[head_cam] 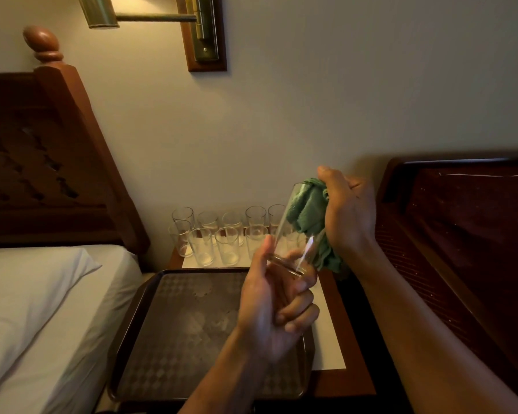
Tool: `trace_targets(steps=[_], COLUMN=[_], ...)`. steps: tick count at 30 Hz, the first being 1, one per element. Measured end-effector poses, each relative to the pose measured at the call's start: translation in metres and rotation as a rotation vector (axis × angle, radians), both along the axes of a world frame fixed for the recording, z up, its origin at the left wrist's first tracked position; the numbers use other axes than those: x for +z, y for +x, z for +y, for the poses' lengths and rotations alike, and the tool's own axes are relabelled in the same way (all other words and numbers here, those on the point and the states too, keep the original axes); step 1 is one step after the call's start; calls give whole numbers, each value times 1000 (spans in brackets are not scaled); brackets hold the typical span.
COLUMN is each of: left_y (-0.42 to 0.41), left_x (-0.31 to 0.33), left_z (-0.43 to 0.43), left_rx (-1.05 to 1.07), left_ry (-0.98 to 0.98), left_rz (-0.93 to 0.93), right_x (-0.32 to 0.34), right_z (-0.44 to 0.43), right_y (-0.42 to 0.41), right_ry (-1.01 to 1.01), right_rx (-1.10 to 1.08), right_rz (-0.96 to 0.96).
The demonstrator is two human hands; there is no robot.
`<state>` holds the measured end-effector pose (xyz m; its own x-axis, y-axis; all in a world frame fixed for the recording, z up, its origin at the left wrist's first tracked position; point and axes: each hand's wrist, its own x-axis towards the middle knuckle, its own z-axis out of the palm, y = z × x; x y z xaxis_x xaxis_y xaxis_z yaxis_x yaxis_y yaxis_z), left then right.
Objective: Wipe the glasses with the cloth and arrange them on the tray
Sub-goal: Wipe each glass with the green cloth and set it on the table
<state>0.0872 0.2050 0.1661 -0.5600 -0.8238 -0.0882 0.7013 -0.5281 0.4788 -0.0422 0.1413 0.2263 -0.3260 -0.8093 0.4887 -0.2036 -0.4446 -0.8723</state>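
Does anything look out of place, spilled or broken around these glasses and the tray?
Nothing stands out. The spare glasses stand upright behind the tray, with no spill visible. The only tilted glass is in the left hand, while the right hand presses the green cloth into it.

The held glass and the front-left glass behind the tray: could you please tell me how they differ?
The held glass is tilted in the air; the front-left glass stands upright on the nightstand. The left hand grips the held glass by its base; the front-left glass is untouched. The right hand pushes the green cloth into the held glass; the front-left glass is empty. Both are clear tumblers, off the tray.
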Motion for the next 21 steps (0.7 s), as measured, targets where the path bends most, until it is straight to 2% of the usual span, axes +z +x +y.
trace_targets(steps=[1, 2, 3, 5, 7, 8, 10, 12, 14, 18, 20, 21], left_y=[2, 4, 3, -1, -4, -7, -11, -14, -12, -4, 1, 3], left_x=[1, 0, -1, -7, -17, -21, -25, -23, -16, -5, -2, -2], left_z=[0, 1, 1, 0, 0, 0, 3, 4, 5, 2, 1, 0], left_rx=[-80, -111, -104, 32, 327, 472, 617, 655, 580, 178, -17, -65], left_ry=[35, 25, -11, -154, -358, -478, -680, -709, -575, -136, -40, -37], left_rz=[128, 173, 136, -164, -551, -670, -831, -877, -699, -208, 49, 105], right_x=[-1, -2, -3, -2, -1, 0, 0, 1, 5, 8, 7, 7], right_z=[0, 0, 0, -2, -3, -3, -3, -3, -3, -1, 0, 1], right_y=[0, 0, 0, -2, -6, -6, -6, -4, -3, -4, -5, -5], right_ry=[-4, -3, 3, 15, 11, 4, -11, -9, -3, -49, -67, -69], right_rx=[11, 17, 15, -11, -44, -55, -64, -57, -48, -1, 35, 43], right_rz=[-7, -8, -6, 9, 45, 62, 78, 89, 105, 47, 40, 43])
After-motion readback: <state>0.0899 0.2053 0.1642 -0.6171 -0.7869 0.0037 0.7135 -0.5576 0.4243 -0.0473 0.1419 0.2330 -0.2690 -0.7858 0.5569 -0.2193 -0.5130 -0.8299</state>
